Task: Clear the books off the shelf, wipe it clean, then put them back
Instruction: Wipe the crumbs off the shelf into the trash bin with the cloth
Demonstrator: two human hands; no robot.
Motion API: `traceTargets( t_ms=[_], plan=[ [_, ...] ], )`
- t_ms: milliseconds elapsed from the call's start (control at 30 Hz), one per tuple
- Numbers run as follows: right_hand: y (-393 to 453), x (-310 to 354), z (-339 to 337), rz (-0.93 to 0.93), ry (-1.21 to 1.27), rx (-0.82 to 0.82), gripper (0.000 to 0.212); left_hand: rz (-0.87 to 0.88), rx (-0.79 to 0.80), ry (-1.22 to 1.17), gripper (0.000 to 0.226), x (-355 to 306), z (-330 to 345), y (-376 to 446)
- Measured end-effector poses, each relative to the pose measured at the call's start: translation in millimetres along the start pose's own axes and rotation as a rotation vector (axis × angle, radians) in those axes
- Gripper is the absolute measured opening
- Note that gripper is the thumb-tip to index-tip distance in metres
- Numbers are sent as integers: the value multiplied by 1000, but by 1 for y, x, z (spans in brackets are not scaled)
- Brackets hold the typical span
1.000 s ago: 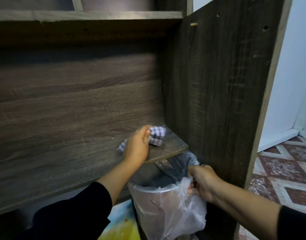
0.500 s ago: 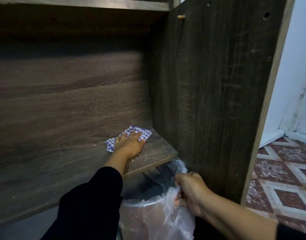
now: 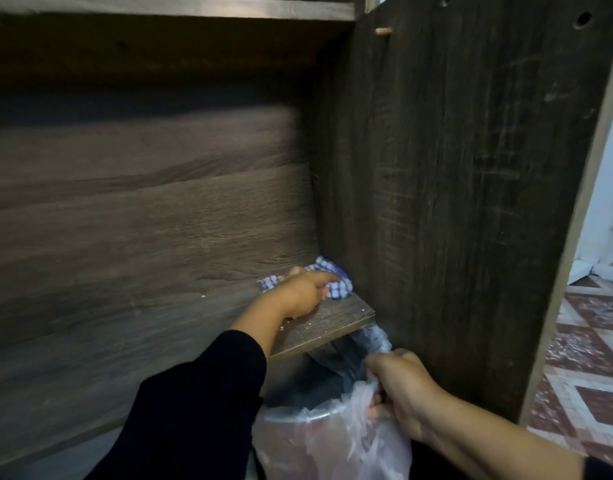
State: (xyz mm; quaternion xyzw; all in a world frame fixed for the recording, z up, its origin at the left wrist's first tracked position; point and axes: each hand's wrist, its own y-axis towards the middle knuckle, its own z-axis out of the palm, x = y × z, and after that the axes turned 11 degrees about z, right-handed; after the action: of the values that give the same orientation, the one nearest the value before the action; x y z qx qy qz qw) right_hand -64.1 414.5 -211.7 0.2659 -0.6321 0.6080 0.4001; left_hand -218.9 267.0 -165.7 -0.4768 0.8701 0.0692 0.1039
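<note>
Below shelf (image 3: 325, 323): lined bin (image 3: 318, 441) (gripped)

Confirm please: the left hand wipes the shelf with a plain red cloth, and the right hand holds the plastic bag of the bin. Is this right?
Not quite. In the head view the cloth is blue-and-white checked, not plain red. The left hand does grip it on the shelf, and the right hand holds the bin's plastic bag.

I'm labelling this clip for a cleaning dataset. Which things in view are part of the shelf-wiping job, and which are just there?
Part of the job:
left hand gripping the checked cloth
shelf board with crumbs
right hand holding the bin's plastic liner below the shelf edge

Just there:
side panel
upper shelf
patterned floor tiles
</note>
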Motion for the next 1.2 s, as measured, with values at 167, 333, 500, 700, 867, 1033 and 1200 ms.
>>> traceTargets(
  t_ms=[167, 333, 500, 700, 867, 1033, 1200],
  plan=[
    [-12, 1, -2, -14, -5, -2, 14, 230, -5, 30, 39, -30, 7, -36],
    [-22, 1, -4, -28, -2, 19, 8, 398, -30, -92, 34, -36, 3, -71],
    [-26, 1, -7, -23, -20, -6, 15, 384, -247, -312, 33, -48, -14, -84],
    [-29, 2, -9, -11, -15, 12, 13, 83, -694, -382, 36, -14, -37, -88],
    [-33, 5, -9, 5, -5, 27, 20, -563, -207, 72, 68, 68, -21, -120],
    [-36, 6, -9, 15, 4, 20, 19, -418, -101, 76, 60, 24, -7, -123],
    [-37, 6, -8, 2, 2, 11, 20, -47, -173, -124, 39, -53, 15, -123]
  ],
)
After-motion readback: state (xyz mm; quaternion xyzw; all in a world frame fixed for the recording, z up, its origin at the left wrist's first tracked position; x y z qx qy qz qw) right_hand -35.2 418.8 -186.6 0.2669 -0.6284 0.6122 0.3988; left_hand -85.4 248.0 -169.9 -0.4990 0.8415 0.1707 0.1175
